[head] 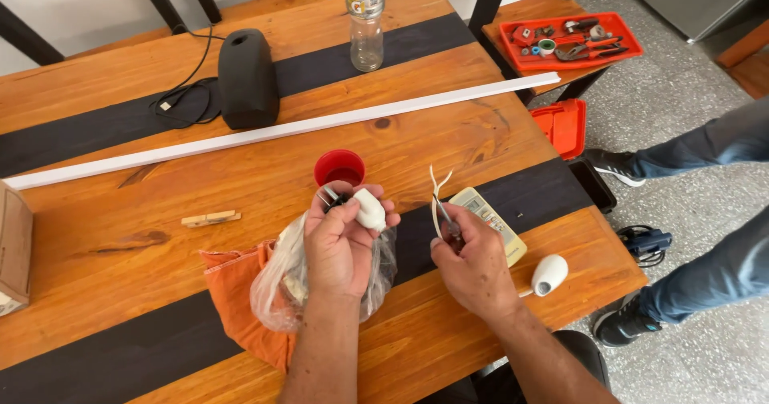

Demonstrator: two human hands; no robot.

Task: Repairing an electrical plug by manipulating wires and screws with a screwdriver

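Left hand (340, 240) closed around a white electrical plug (370, 209) with metal prongs (328, 193) showing at its ten o'clock, plus the neck of a clear plastic bag (280, 280) hanging beneath, over an orange cloth (236, 292). Right hand (473, 264) pinched shut on a thin white two-core cable (437, 192), its split ends forking upward at twelve o'clock, with what looks like a slim tool shaft (448, 224) alongside; hard to tell exactly. Both held just above the wooden desk (120, 212), plug at nine o'clock of the cable, apart but near. Best handled by keeping the plug steady with terminals turned toward the wire ends, keeping the two cores separated, and gripping close to the tips for control. Worth letting the bag drop aside so it cannot snag. Around: red cup (340, 167) at twelve o'clock of the left hand, beige remote control (490, 220) under the right hand, white plug half (549, 274) at three o'clock, clothespin (210, 218) at nine o'clock, long white cable trunking (280, 130), black speaker (247, 77), clear bottle (366, 21), red tool tray (569, 40) farther off.
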